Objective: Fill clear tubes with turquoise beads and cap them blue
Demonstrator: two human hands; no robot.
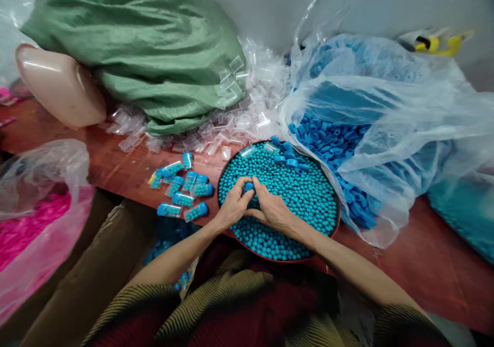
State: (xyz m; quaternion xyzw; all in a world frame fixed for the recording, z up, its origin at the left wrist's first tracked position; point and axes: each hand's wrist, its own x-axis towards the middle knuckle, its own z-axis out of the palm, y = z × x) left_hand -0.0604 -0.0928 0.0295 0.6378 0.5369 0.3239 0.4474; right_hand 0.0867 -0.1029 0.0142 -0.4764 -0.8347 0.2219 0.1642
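Note:
My left hand (236, 203) and my right hand (275, 211) meet over a round tray (336, 226) full of small blue beads (304, 198). Between their fingers is a blue cap (248, 187); whether a clear container sits under it is hidden by the fingers. Both hands are closed, thumbs and fingertips pressed around the cap. Several loose blue caps (291, 162) and a clear container (247, 151) lie on the beads at the tray's far side. Left of the tray, several capped containers with blue beads (183, 199) rest on the table.
Clear empty containers (254, 115) spill beside a green sack (154, 43) at the back. A plastic bag (409, 110) of blue caps (328, 141) stands at right. A beige basin (57, 85) leans at left, above a bag of pink pieces (34, 223). The table (409, 265) is reddish.

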